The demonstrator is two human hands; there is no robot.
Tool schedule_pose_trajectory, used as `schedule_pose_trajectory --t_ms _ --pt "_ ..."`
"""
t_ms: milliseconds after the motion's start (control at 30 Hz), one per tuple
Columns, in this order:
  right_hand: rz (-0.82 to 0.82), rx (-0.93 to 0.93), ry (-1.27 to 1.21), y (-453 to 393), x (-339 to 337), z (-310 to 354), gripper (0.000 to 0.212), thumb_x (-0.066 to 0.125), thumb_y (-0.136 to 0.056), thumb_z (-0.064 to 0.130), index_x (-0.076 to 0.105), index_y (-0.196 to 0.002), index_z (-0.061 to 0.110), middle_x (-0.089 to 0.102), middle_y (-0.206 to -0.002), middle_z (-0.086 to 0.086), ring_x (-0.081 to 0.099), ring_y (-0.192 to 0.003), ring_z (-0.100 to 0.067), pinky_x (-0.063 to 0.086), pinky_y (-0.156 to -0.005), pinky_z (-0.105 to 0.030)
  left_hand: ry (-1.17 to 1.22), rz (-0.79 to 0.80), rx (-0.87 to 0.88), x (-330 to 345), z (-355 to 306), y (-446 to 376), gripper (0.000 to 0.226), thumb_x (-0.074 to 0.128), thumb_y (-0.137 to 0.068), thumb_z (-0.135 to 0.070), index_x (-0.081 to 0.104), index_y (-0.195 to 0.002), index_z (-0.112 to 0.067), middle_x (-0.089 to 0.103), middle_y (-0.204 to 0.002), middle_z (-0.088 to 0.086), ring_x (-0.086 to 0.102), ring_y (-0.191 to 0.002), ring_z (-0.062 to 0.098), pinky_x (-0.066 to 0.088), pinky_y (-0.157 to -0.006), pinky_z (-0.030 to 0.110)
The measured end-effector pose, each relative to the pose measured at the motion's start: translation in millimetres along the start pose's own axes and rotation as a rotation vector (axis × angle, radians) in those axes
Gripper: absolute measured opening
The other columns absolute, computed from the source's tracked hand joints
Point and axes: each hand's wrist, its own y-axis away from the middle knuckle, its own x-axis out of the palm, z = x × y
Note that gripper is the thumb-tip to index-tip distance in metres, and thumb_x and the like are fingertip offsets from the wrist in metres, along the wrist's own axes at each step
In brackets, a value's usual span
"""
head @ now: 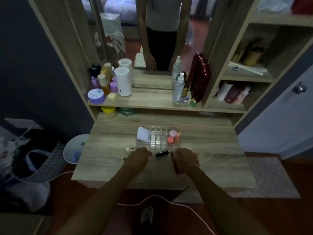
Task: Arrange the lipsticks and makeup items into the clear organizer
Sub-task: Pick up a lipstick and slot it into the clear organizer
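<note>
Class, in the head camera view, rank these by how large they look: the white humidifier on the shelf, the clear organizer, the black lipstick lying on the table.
1. Clear organizer
2. White humidifier, though it stands farther back, so this order is unsure
3. Black lipstick

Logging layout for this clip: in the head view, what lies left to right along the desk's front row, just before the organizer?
Small clear bottle → left hand → black lipstick tube → right hand, closed around a dark slim item.
</note>
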Motion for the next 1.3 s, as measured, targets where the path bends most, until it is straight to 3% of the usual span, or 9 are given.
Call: schedule_pose_trajectory --t_ms 133,233,600,700,767,900,1033,1133,1300 --pt "0.023 0.019 0.057 -11 21 -3 0.025 0.048 -0.09 0.039 0.059 -0.098 0.018 0.066 -0.1 -0.009 0.063 -0.097 -0.031 0.048 -0.086 -0.041 -0.047 -0.029 -0.029 12 12 -11 0.033 0.054 -0.089 -0.014 0.059 -0.121 -0.012 0.062 -0.122 0.015 0.057 -0.112 0.026 0.045 -0.095 0.037" --pt "-0.008 0.018 0.062 -21 32 -1 0.021 0.055 -0.087 0.037 0.058 -0.092 0.017 0.068 -0.089 -0.007 0.065 -0.084 -0.028 0.049 -0.078 -0.039 -0.086 -0.029 -0.005 29 23 -19 0.026 0.077 -0.069 -0.019 0.072 -0.095 -0.019 0.075 -0.092 0.001 0.07 -0.081 0.02 0.057 -0.07 0.029" --pt "-0.002 -0.012 0.133 -39 47 6 0.018 0.049 -0.09 0.026 0.058 -0.104 0.02 0.069 -0.101 -0.005 0.065 -0.093 -0.027 0.047 -0.083 -0.038 -0.145 -0.09 0.194 60 58 -30 0.019 0.054 -0.078 -0.019 0.062 -0.095 -0.021 0.069 -0.105 0.0 0.066 -0.094 0.022 0.055 -0.078 0.033" --pt "0.002 -0.029 0.12 -40 46 7 0.034 0.049 -0.088 0.026 0.051 -0.121 0.023 0.067 -0.108 -0.005 0.063 -0.099 -0.027 0.046 -0.084 -0.036 0.174 -0.093 0.029 50 56 -26 0.016 0.051 -0.084 -0.034 0.062 -0.096 -0.034 0.06 -0.092 -0.027 0.056 -0.083 -0.012 0.043 -0.07 0.002" --pt "-0.011 -0.039 0.078 -37 43 9 0.036 0.051 -0.088 0.025 0.05 -0.124 0.02 0.066 -0.11 -0.007 0.062 -0.098 -0.027 0.048 -0.081 -0.034 0.16 -0.145 0.057 52 55 -25 0.014 0.051 -0.081 -0.054 0.059 -0.092 -0.052 0.051 -0.077 -0.034 0.047 -0.069 -0.024 0.033 -0.066 -0.003" --pt "-0.023 -0.024 -0.048 -32 34 16 0.035 0.052 -0.089 0.024 0.049 -0.123 0.017 0.062 -0.109 -0.013 0.063 -0.093 -0.031 0.05 -0.074 -0.037 0.1 -0.18 0.162 46 49 -23 0.027 0.052 -0.083 -0.055 0.062 -0.097 -0.035 0.059 -0.078 -0.022 0.053 -0.075 -0.011 0.041 -0.069 0.013" --pt "-0.004 -0.044 -0.135 -35 21 27 0.044 0.049 -0.092 0.019 0.038 -0.134 0.02 0.057 -0.113 -0.018 0.061 -0.089 -0.034 0.051 -0.073 -0.042 0.219 -0.284 0.154 20 30 -30 0.022 0.048 -0.093 -0.032 0.064 -0.104 -0.024 0.067 -0.109 0.006 0.066 -0.093 0.025 0.053 -0.077 0.038" --pt "-0.008 -0.084 -0.295 -43 7 39 0.037 0.051 -0.09 0.01 0.046 -0.127 0.012 0.056 -0.118 -0.023 0.062 -0.09 -0.03 0.054 -0.082 -0.045 0.371 -0.349 0.121 -2 21 -42 0.02 0.053 -0.094 -0.009 0.062 -0.111 -0.006 0.06 -0.111 0.018 0.064 -0.091 0.028 0.053 -0.075 0.035" --pt "0.045 -0.006 -0.442 -69 -10 57 0.031 0.053 -0.088 0.004 0.052 -0.118 0.009 0.06 -0.097 -0.012 0.059 -0.081 -0.022 0.052 -0.075 -0.033 0.679 -0.388 -0.139 -31 12 -74 0.014 0.057 -0.092 -0.011 0.061 -0.104 -0.005 0.064 -0.099 0.011 0.06 -0.077 0.012 0.043 -0.062 0.011"
